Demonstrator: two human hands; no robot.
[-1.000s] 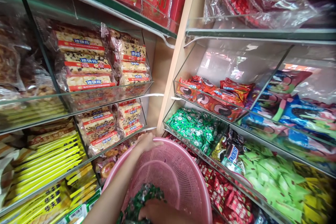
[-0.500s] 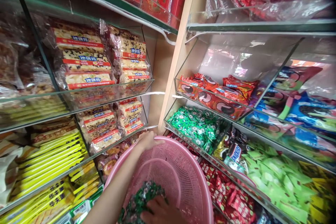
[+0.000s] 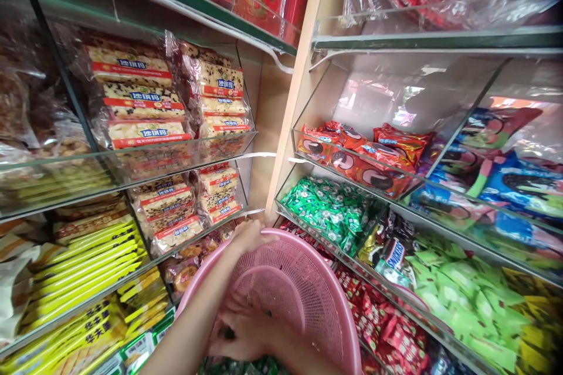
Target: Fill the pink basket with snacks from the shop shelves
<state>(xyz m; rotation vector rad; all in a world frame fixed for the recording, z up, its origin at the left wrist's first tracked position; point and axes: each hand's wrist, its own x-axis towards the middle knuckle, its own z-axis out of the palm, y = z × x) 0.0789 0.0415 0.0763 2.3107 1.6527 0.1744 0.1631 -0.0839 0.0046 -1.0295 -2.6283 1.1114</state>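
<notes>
Several yellow packets [image 3: 83, 266] stand in a row on a lower shelf at far left. Right of them and higher, clear-wrapped bars with red bands [image 3: 145, 102] are stacked behind a glass lip. Further right, at centre, the left hand [image 3: 250, 237] is closed over the far rim of the pink basket [image 3: 325, 281], which sits low in the corner between the two shelf units. Nearer the viewer, the right hand [image 3: 244, 328] is inside the basket, fingers spread and thumb apart, above green-wrapped sweets [image 3: 248, 367] at its bottom; contact with them cannot be confirmed. Right of the basket, a glass bin holds more green wrapped pieces [image 3: 328, 208], with red packets [image 3: 382, 328] below. Beyond are a Snickers bar [image 3: 394, 254] and a pile of pale green packets [image 3: 466, 307]. Blue packets [image 3: 519, 187] lie on the shelf above, at far right.
</notes>
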